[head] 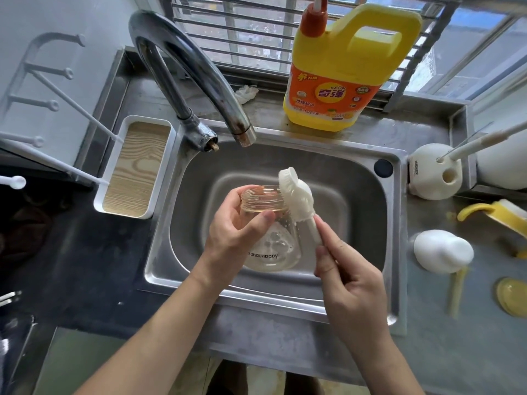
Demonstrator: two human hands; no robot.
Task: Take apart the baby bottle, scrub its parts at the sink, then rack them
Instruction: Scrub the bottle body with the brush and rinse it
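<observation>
Over the steel sink (368,252), my left hand (233,240) grips the clear bottle body (273,252) by its threaded neck, mouth tilted up and away from me. Soap bubbles sit inside it. My right hand (345,277) pinches the handle of a white silicone bottle brush (296,195), whose head rests against the outside of the bottle's rim. To the right on the counter lie a white cap (442,250), a yellow handled collar (496,215), a yellow straw (456,292) and a yellow disc (512,297).
The curved faucet (199,81) arches over the basin's back left, with no water running. A yellow detergent jug (342,69) stands behind the sink. A white drying rack (134,169) with pegs is at the left. A white brush holder (435,172) stands at the right.
</observation>
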